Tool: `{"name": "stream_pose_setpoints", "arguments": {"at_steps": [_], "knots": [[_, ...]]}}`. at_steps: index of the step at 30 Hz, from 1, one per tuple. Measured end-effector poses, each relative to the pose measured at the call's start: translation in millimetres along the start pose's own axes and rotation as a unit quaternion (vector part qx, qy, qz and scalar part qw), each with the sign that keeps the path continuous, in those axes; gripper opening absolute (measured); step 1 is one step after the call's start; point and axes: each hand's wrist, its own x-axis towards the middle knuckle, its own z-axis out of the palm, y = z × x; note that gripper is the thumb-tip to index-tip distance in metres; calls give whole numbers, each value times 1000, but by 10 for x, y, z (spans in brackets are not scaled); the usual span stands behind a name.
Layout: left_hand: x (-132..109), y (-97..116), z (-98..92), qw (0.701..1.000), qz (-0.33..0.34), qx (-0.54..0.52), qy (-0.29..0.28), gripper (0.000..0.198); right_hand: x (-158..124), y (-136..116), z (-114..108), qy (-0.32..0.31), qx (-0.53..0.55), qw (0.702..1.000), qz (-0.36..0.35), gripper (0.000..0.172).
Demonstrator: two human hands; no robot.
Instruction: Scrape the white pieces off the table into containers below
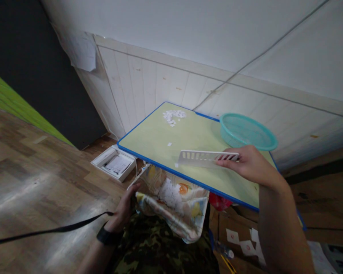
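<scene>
My right hand (247, 163) is closed on one end of a white slotted plastic strip (200, 156), held over the yellow-green tabletop (143, 135). Two small white pieces lie near it, one (176, 165) by the strip's left end and another (169, 144) farther back. At the table's near edge my left hand (128, 201) grips the left side of a fruit-patterned cloth (198, 213), which sags over my lap. Many small white pieces (170, 194) are gathered in the cloth. The left fingertips are partly hidden.
A loose heap of small white pieces (173, 116) lies at the table's far corner. A turquoise plastic basin (248, 131) stands at the back right. On the floor at left sits an open white box (114, 163). Paper cards (247, 247) and a clear bottle (225, 250) are at lower right.
</scene>
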Motion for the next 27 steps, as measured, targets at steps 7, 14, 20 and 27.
{"name": "stream_pose_setpoints", "arguments": {"at_steps": [7,14,20,27], "knots": [[3,-10,-71,999,-39,-13,-26,27,-315,-156,2,-28,13,999,-17,26],[14,3,-97,1000,-10,4,-26,28,-59,32,99,120,137,983,-15,28],[1,50,-109,998,-33,-28,-50,29,549,193,185,157,283,944,-69,34],[119,-15,-209,995,-70,-11,-65,35,1104,155,320,217,300,928,34,59]]}}
